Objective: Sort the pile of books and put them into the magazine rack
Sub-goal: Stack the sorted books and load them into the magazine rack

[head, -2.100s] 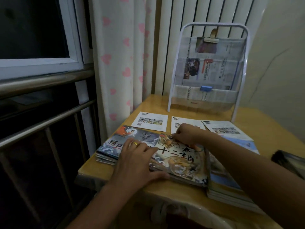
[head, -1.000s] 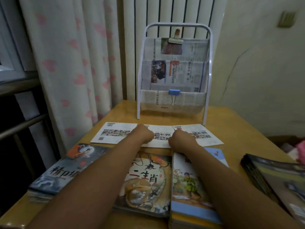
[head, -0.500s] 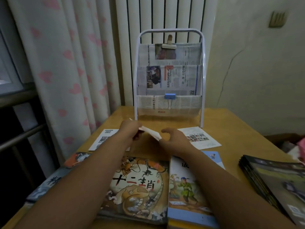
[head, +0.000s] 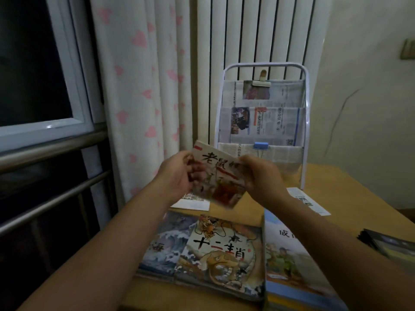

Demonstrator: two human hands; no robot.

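Both hands are up off the table holding one thin picture booklet [head: 219,176] between them: the left hand [head: 179,176] grips its left edge with fingers curled around it, and the right hand [head: 261,177] pinches the right edge, so they're clamped on the same booklet from either side. Its cover faces the camera and it's tilted, long axis running from the top-left corner up by the left hand's fingertips down to the bottom-right corner just under the right hand; the title characters slant the same way. A bit blurry, so can't make out much more than the red and tan artwork. Right behind the hands stands the white magazine rack [head: 262,68], its pockets lined with newspaper, with a blue binder clip [head: 261,145] on the lowest pocket and a pale clip at the top. Below the hands on the wooden table [head: 350,194] are a dragon-cover book [head: 221,259], a wave-cover one [head: 165,243] poking out to its left, and a blue-edged stack [head: 289,265] under the right forearm. One white leaflet [head: 193,202] lies under the left hand and another [head: 308,202] past the right wrist. A dark stack [head: 390,245] sits far right. Heart-print curtain [head: 139,86] and a radiator [head: 258,30] behind, dark window [head: 29,63] off to the left.
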